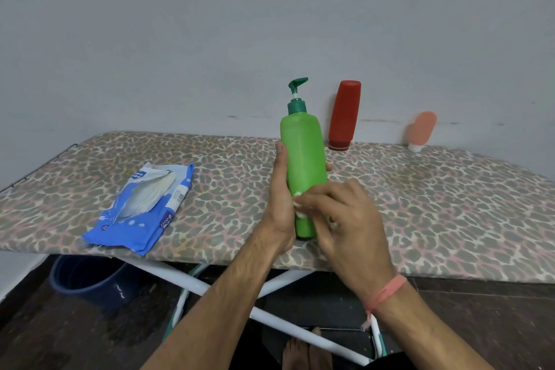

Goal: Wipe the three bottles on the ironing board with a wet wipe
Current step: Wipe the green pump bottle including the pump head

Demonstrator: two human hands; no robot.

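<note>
Plainly the green pump bottle stood lifted just over the ironing board, the left hand wrapped round its middle. The right hand pinched a wet wipe against its lower side. It looked smooth, stiff plastic, likely slick once damp, so the waist seemed the safest hold, not the pump.

Plain pale grey wall fills the upper half, unmarked save faint dark scuffs low down near the board line; light even and dim, no hard shadows; ironing board runs across mid-frame, cover in leopard print of grey, tan and pink; white crossed metal legs beneath; dark brownish floor below; dark blue bucket stands on the floor under the board's left end.
</note>
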